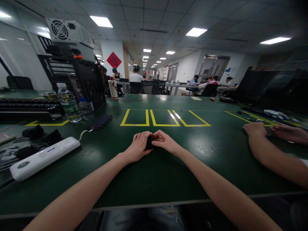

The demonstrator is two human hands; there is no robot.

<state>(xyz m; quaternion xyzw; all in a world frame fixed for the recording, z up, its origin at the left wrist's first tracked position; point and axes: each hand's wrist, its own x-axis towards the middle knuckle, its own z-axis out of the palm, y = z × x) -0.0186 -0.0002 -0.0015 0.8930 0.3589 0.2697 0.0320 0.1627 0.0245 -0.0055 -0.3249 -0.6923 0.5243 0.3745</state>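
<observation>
Between my two hands a small black object [149,142] is held upright on the green table [154,179]; its kind cannot be made out, since fingers cover much of it. My left hand [139,146] wraps it from the left, thumb low at the near side. From the right, my right hand [166,142] pinches it with thumb and fingertips. Just beyond the hands, yellow tape outlines [134,124] mark the tabletop.
At left lie a white power strip [45,158], black adapters [51,137], a dark phone-like slab [101,122] and a water bottle [69,104]. Computer parts [84,77] stack behind them. At right, a co-worker's arms [271,150] rest on the table near a dark monitor [276,89].
</observation>
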